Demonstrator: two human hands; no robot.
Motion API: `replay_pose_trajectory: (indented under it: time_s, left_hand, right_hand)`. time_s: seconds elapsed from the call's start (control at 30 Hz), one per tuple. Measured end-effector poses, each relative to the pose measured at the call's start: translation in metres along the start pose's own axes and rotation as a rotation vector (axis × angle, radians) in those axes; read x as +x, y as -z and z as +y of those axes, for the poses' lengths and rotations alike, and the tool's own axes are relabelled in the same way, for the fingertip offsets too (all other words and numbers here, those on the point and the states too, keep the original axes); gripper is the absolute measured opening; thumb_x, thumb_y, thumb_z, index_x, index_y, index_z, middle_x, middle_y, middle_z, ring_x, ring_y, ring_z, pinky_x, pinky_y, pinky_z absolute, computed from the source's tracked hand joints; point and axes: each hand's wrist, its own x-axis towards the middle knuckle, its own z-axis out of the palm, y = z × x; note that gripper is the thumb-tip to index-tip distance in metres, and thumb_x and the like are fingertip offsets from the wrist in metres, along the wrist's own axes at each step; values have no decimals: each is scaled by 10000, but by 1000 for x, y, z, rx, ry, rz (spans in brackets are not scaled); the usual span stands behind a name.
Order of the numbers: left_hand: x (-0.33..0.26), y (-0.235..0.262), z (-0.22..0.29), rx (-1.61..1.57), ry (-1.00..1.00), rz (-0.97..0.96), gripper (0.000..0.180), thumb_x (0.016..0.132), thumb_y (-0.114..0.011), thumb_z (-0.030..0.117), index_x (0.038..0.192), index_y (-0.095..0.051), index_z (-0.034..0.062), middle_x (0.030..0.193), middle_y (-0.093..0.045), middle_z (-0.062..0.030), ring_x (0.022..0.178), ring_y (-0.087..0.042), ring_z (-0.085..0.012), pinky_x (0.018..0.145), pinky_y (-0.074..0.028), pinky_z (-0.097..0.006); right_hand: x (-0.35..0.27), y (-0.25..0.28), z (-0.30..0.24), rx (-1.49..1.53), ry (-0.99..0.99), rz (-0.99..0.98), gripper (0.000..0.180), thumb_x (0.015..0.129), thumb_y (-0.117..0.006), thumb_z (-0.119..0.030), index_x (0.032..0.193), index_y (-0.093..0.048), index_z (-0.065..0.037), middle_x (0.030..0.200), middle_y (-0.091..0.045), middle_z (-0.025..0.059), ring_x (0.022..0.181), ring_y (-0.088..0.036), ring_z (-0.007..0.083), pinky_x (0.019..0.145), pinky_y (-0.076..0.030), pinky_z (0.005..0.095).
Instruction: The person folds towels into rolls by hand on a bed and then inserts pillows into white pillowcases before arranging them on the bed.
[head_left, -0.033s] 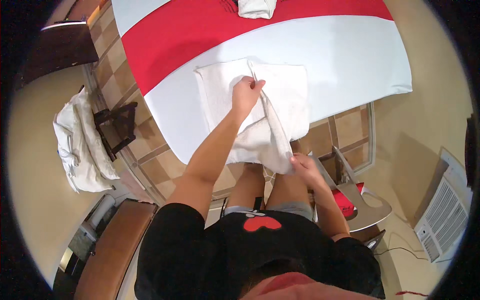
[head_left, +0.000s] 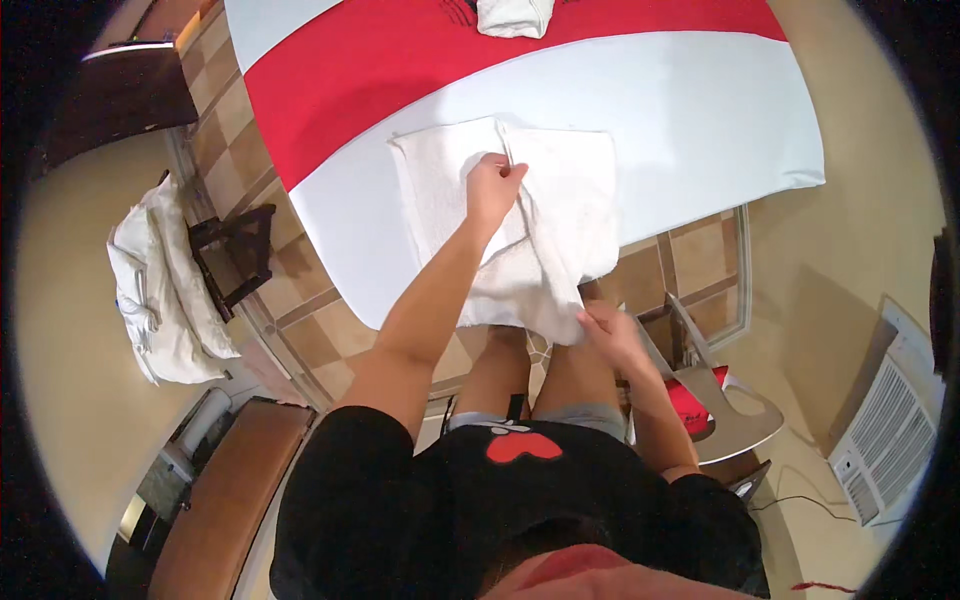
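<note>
A white towel [head_left: 572,200] lies partly folded at the near edge of the table, its lower part hanging past the edge over my legs. With thumb and fingers, my left hand [head_left: 492,192] pinches a folded edge along the towel's middle. Closer to my body, my right hand [head_left: 612,338] grips the near right corner of that same flap, just off the table edge. Between the two hands the flap slants down to the right, and a crease shows to its left.
A white cloth with a red band [head_left: 360,85] covers the table. Another folded white cloth [head_left: 514,16] sits at its far side. White fabric hangs over a dark wooden chair [head_left: 240,255] on the left. A grey chair [head_left: 745,425] stands close by my right arm, near a white vent unit [head_left: 888,430].
My right hand has shifted slightly left with the towel's corner. The raised flap between my hands now lies flatter. My left hand has hardly moved.
</note>
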Motion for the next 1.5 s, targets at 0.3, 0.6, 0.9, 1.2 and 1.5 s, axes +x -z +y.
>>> replay_pose_trajectory:
  time_s: [0.3,0.6,0.9,1.2,1.5]
  left_hand:
    - [-43,23,47,-371,-187,-433,130,693,-710,38,783,-619,60,830,-600,-54,742,-552,-138,672,-459,-278]
    - [-58,97,-19,460,-500,276,372,673,-689,69,1027,-588,123,1091,-543,-102,1031,-495,-301,867,-391,-395]
    - [-5,112,-56,433,-361,260,434,604,-721,81,1008,-579,156,1164,-482,-103,1098,-426,-322,928,-329,-446]
    - [-36,117,-45,390,-430,183,319,544,-712,32,812,-565,125,1040,-492,-117,1007,-455,-329,834,-386,-429]
    - [-84,109,-65,-151,-56,332,448,688,-709,34,1101,-536,36,1037,-530,-91,917,-545,-208,815,-455,-317]
  right_hand:
    - [155,24,-83,343,300,326,268,771,-690,-197,962,-653,-12,813,-647,84,691,-583,123,608,-472,252]
    - [143,-2,-71,330,40,-20,207,785,-685,-192,701,-623,-13,553,-518,-17,503,-455,51,445,-380,214]
    - [137,27,-89,241,-39,-211,212,807,-663,-222,726,-638,-28,629,-560,-30,579,-506,27,520,-433,177]
    - [206,14,-136,-771,454,363,395,692,-664,-150,1076,-585,-99,1147,-546,118,920,-574,318,802,-478,387]
    - [238,-58,-165,-560,592,-526,375,658,-690,-140,1012,-619,-38,945,-621,111,837,-592,236,749,-476,322]
